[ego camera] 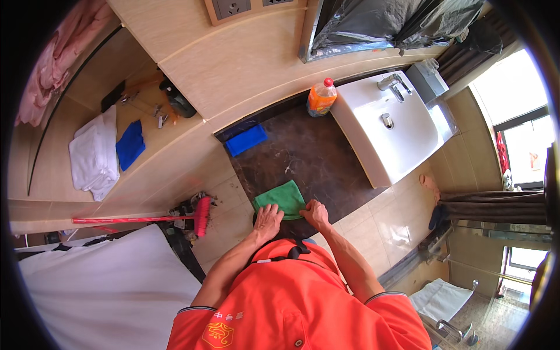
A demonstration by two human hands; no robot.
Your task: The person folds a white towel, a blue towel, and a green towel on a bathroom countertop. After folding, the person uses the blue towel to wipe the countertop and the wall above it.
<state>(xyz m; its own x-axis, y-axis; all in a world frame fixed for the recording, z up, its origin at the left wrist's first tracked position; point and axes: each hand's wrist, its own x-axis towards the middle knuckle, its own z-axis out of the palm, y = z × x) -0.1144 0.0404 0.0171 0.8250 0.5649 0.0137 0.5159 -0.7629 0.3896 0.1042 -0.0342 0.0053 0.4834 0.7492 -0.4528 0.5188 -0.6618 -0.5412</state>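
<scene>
A folded green cloth (281, 199) lies on the near end of a dark marble countertop (306, 153). My left hand (268, 222) rests on its near left edge with the fingers bent. My right hand (316, 213) pinches the cloth's right corner between thumb and fingers. Farther back on the counter, near the wall, is a folded blue cloth (246, 140). An orange bottle with a red cap (321, 98) stands against the side of the white washbasin (389, 131), which has a chrome faucet (393, 82).
To the left, white towels (94, 153) and another blue cloth (131, 145) lie on a ledge. A broom with red bristles (201, 216) is beside debris on the tiled floor. White fabric (109, 288) covers something at lower left. At right are a glass panel and a hanging white towel (442, 299).
</scene>
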